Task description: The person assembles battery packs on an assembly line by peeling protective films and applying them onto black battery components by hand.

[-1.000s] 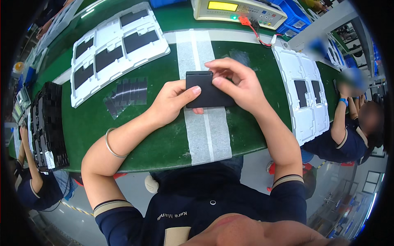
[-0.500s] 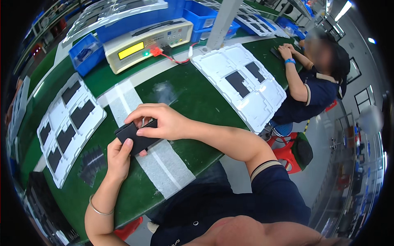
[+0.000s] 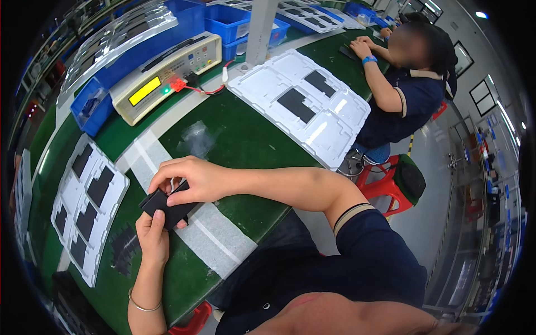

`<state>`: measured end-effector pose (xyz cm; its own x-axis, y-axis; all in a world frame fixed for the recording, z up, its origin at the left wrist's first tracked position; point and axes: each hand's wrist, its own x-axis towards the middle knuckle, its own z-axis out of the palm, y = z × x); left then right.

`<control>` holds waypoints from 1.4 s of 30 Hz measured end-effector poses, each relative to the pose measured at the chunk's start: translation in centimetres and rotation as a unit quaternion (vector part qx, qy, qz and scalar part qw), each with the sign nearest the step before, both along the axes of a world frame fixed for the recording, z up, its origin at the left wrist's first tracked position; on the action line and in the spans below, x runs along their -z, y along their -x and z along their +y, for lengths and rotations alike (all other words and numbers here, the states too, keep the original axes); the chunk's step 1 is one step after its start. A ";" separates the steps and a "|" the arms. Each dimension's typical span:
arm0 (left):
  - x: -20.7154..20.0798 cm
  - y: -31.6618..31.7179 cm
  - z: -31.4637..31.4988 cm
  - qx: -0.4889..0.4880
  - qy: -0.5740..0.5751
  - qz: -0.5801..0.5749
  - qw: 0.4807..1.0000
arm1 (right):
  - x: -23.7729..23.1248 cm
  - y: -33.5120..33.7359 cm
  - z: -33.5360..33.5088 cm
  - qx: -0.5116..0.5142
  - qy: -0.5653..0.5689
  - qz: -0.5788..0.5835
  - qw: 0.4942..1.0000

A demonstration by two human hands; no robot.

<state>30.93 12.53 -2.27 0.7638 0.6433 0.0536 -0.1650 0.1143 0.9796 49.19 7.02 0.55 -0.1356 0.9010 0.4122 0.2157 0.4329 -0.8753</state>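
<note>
Right now both hands meet over a flat black rectangular part (image 3: 166, 204), held just above the green worktop (image 3: 245, 139) where a broad white stripe (image 3: 218, 240) crosses it. The left hand (image 3: 152, 234) comes up from below and cradles the part's lower edge, thumb laid on its top face and fingers curled under it. The right hand (image 3: 192, 177) reaches across from the right and arches over the part's upper end, fingers (image 3: 167, 170) bent down and closed on its edge, so the part is pinched between the two hands. A thin metal bangle (image 3: 143, 305) sits on the left wrist.

To the left of the hands lies a white moulded tray (image 3: 109, 209) with several black parts in its pockets, and a loose dark sheet (image 3: 125, 248) rests on the green surface just beside it. Farther back stands a cream test instrument (image 3: 167, 72) with a yellow display, a red lead running from it. A second white tray (image 3: 310, 114) lies to the right, well apart from the hands, holding two black parts. Beyond it, another person (image 3: 410, 84) in a dark shirt sits at the same worktop.
</note>
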 end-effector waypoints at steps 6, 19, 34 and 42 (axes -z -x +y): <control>0.0 -0.1 0.0 0.011 -0.004 0.005 1.000 | 0.1 -0.1 0.1 -0.008 0.000 0.000 1.000; 0.9 0.4 1.0 -0.065 0.010 -0.049 0.997 | 0.2 -0.3 0.4 0.062 0.043 0.004 0.997; -0.1 -0.3 0.2 -0.055 -0.166 -0.006 0.985 | 0.4 -2.2 1.1 0.123 0.057 0.148 0.980; -1.5 0.7 0.1 0.015 -0.490 0.087 0.867 | -0.3 -2.5 1.0 0.177 0.056 0.033 0.982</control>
<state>30.18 12.58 -0.75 0.8308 0.3334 0.4456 -0.0161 -0.7859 0.6181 51.67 8.03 0.85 0.2183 0.9267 0.3059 0.2758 0.2421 -0.9302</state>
